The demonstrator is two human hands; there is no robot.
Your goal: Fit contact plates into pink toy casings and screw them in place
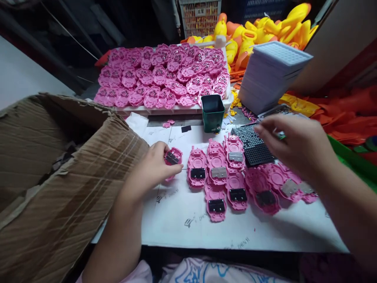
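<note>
- Head view, work looking partway along: at least eight pink shells [198,160] lie on the table [176,228], some overlapping, four showing dark plates [216,206] and four showing grey ones [218,172].
- One more shell is in the left hand [154,163], left of that group; the fingers close around it, and its dark plate faces up.
- The right hand [290,135] hangs near one black grid [256,153], thumb and fingertips close together; whether they pinch anything cannot be told.
- Probably left to handle: pink pieces [159,74] packed in one white tray [165,111], too overlapped to count.
- Also around: one green cup [213,122], one cardboard box [73,184], one white stack [259,80].
</note>
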